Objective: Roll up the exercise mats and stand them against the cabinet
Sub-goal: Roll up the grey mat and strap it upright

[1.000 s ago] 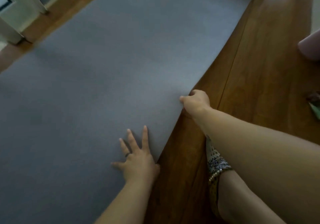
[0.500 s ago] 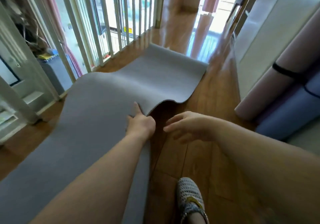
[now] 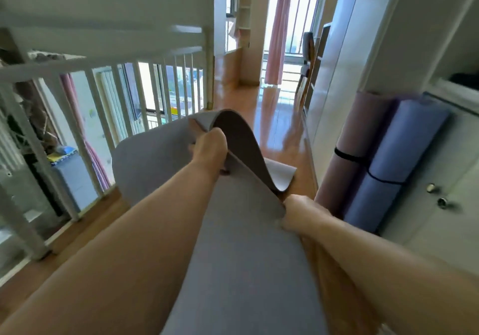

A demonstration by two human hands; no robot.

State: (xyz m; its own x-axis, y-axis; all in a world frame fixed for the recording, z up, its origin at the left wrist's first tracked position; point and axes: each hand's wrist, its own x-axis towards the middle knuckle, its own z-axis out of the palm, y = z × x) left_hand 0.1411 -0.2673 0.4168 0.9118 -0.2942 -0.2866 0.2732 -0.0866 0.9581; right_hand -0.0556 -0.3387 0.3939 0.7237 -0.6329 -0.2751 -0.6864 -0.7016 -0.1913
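Note:
A long grey exercise mat (image 3: 241, 270) hangs lifted off the wooden floor, arching up ahead of me with its far end (image 3: 281, 175) drooping back onto the floor. My left hand (image 3: 210, 150) grips the mat's right edge near the top of the arch. My right hand (image 3: 302, 215) grips the same edge lower down, closer to me. Two rolled mats stand leaning against the white cabinet (image 3: 445, 218) on the right: a pink rolled mat (image 3: 355, 148) and a blue rolled mat (image 3: 396, 163), each bound with a black strap.
A white railing (image 3: 111, 93) runs along the left side, with stairs beyond it. Wooden floor (image 3: 274, 119) stretches ahead toward a window with pink curtains (image 3: 274, 36). The cabinet doors have two round knobs (image 3: 436, 194).
The mat has risen from lying on the floor to a high arch. My left hand lifted its edge upward, and my right hand, open half a second ago, now grips that edge.

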